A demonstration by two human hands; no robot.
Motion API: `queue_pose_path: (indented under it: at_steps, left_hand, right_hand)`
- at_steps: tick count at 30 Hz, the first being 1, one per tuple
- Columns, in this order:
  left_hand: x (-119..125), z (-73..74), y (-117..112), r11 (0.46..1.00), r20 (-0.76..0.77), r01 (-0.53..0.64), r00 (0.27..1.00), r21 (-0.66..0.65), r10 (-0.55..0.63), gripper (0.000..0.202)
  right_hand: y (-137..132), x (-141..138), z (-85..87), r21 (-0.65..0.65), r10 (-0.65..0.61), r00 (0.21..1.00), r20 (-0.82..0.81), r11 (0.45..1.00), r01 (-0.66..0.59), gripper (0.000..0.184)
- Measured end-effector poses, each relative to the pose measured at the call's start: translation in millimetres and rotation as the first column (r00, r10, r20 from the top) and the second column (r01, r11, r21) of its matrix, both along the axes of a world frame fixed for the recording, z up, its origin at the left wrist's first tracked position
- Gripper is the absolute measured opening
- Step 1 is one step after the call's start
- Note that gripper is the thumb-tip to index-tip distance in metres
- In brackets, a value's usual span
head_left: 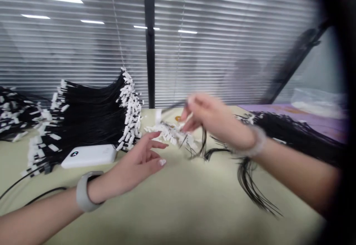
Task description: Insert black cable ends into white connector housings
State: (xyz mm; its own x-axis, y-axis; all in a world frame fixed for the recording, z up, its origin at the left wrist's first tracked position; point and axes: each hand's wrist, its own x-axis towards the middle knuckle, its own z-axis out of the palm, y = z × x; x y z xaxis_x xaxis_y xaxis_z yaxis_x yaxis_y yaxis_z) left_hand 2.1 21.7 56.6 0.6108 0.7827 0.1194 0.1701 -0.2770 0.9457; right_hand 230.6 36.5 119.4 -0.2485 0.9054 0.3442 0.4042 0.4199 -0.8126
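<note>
My right hand (205, 115), a little blurred, pinches a thin black cable (174, 106) above the table. A white connector (158, 116) hangs at that cable's left end. My left hand (146, 156) is held over the table with its fingers apart and nothing in them. Between and beyond both hands lies a pile of loose white connectors (169, 132). Several short black wires (204, 141) show just below my right hand; whether it holds any of them I cannot tell.
A tall stack of black cables (91, 108) with white ends stands at the left. In front of it lies a white power bank (90, 156). More black cables (294, 133) spread across the right, some by a clear plastic bag (317, 104). Window blinds (233, 45) rise behind the table.
</note>
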Motion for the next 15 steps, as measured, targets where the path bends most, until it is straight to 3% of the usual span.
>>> queue_pose_path:
  at_steps: [3,5,6,8,10,12,15]
  left_hand:
    - [3,3.4,7,0.994,-0.012,-0.084,0.996,-0.073,0.083,0.036]
    - [1,0.4,11,0.991,-0.034,-0.110,0.994,-0.081,0.107,0.025]
    - [-1,-1.7,12,0.990,-0.032,-0.116,0.993,-0.083,0.114,0.022]
    - [-5,-5.7,13,0.986,-0.029,-0.136,0.991,-0.092,0.134,0.019]
    - [-8,-8.4,13,0.982,-0.032,-0.159,0.987,-0.103,0.156,0.019]
    - [-9,-10.4,12,0.979,-0.019,-0.167,0.986,-0.118,0.166,0.019]
    - [-11,-12.6,11,0.985,-0.011,-0.152,0.988,-0.084,0.151,0.016]
  right_hand:
    - [-8,-27,-24.2,-0.336,0.119,0.986,-0.119,0.929,-0.153,0.030]
    - [-9,-37,-41.3,-0.422,0.171,0.970,-0.174,0.877,-0.230,0.029]
    - [-8,-39,-48.3,-0.415,0.192,0.968,-0.162,0.877,-0.244,0.028]
    - [-6,-40,-58.4,-0.314,0.193,0.980,-0.049,0.928,-0.198,0.027]
    - [-5,-38,-65.4,-0.112,0.130,0.985,0.114,0.987,-0.117,0.024]
    - [-6,-36,-71.7,0.039,0.098,0.966,0.238,0.993,-0.110,0.018]
    - [-11,-32,-79.7,-0.034,0.214,0.905,0.368,0.976,-0.217,0.023]
